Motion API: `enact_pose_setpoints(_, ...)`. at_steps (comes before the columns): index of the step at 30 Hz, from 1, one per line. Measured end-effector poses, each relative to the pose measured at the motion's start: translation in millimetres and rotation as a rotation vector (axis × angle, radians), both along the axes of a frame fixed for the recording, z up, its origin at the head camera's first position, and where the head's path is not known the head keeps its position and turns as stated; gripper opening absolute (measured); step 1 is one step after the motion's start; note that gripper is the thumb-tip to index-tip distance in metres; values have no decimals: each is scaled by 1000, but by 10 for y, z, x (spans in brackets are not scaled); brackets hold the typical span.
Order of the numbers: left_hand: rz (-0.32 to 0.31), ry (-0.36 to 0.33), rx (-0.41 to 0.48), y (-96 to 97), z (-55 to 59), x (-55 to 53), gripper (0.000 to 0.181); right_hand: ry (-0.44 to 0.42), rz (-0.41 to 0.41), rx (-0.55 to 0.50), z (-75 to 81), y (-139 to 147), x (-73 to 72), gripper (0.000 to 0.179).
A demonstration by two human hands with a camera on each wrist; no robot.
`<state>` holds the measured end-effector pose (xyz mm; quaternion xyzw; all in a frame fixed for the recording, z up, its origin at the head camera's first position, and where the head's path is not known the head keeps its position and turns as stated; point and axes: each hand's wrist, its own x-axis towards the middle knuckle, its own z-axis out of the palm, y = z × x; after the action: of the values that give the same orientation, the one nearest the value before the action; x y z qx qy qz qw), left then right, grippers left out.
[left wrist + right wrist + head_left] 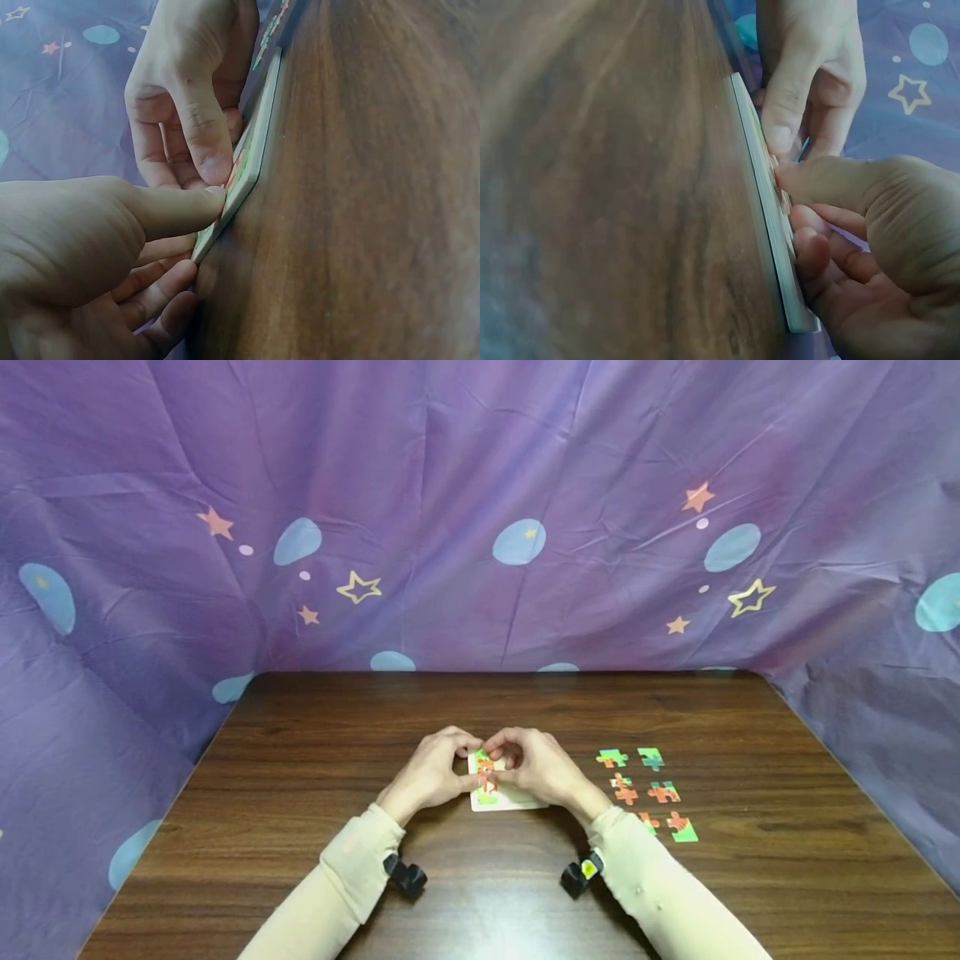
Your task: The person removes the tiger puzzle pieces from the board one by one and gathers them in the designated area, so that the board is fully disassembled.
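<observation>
A white puzzle board [510, 799] lies flat on the table, with joined red and green puzzle pieces [487, 789] along its left part. My left hand [431, 772] holds the board's left side, its thumb over the pieces and its other fingers at the edge, as the left wrist view shows. From the right, my right hand [543, 768] reaches over the board and pinches a puzzle piece between thumb and forefinger. In the right wrist view its thumb [825, 180] meets the piece close to the left thumb [784, 120]. The fingers hide much of the pieces.
Several loose puzzle pieces [663, 792] lie in rows on the brown wooden table [337, 727], right of the board. My right forearm partly covers the nearest ones. A purple curtain [450, 485] with stars hangs behind the table and at both sides.
</observation>
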<state>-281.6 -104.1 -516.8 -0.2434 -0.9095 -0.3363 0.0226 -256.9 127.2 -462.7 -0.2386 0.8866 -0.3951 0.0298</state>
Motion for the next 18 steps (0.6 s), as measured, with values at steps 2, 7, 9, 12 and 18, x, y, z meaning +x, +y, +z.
enact_pose_setpoints(2, 6, -14, 6, 2, -4, -3, 59, -13, 15, -2, 8, 12, 6, 38)
enact_pose_setpoints(7, 10, -17, -8, 12, 6, 1, 57, -22, 33, 10, 19, 10, 19, 41)
enact_pose_setpoints(9, 8, -13, -6, 13, 20, 12, 56, -22, 36, 19, 19, 1, 22, 41)
enact_pose_setpoints(12, 6, -3, -1, 12, 49, 33, 56, -19, 41, 38, 18, -16, 21, 42)
enact_pose_setpoints(18, -8, -23, 24, 23, 324, 208, 54, -7, 43, 56, 11, -39, 10, 44)
